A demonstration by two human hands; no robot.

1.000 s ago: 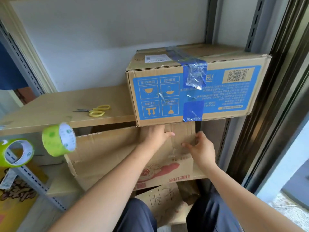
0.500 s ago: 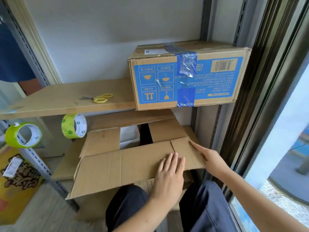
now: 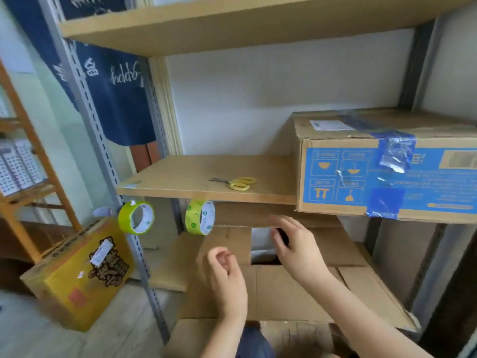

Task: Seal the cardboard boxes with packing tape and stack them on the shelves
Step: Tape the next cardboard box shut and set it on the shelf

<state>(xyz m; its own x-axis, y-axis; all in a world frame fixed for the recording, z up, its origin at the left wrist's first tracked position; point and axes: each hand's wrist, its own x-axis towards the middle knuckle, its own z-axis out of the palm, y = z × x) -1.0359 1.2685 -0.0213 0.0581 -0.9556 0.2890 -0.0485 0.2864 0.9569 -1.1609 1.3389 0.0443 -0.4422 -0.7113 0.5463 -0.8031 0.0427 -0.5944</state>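
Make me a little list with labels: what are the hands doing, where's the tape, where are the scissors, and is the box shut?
left hand: loosely curled, holding nothing, above the open box
right hand: fingers spread over the box opening, holding nothing
open box: flaps not closed, gap showing, no tape on it
tape rolls: two green ones below the shelf edge
scissors: yellow, lying on the shelf
taped box: on the shelf, right side

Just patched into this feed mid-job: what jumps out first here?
The open cardboard box in front of the person, flaps spread, with both hands over it: left hand loosely curled, right hand reaching across the opening. Right of it, one shelf up, sits a blue-printed box already sealed with blue tape. Two green tape rolls hang beneath the shelf holding the yellow scissors.
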